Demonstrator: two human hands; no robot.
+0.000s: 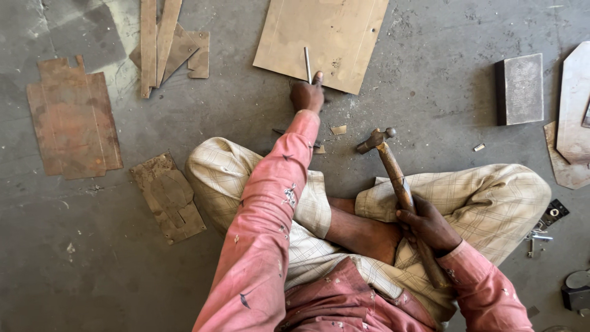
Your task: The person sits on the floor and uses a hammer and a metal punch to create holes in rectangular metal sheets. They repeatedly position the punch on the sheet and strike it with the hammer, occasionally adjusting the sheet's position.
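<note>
Head view: the left hand (307,95), fingers curled, reaches to the upper middle of the frame, one finger touching a thin metal rod (307,64) on a tan metal sheet (332,34) on the floor (92,276); the rod's long axis runs nearly straight up the frame; the right hand (428,226), closed round the handle, holds a hammer (393,172) lower right, head pointing upper left; the sheet shows little marking, so striking seems barely begun.

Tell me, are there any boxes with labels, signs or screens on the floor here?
None show: no package, label, sign or screen.
Metal sheet: tan, flat, under the left hand.
Hammer: wooden handle, in the right hand.
Block: grey, rectangular, lies at right.
</note>
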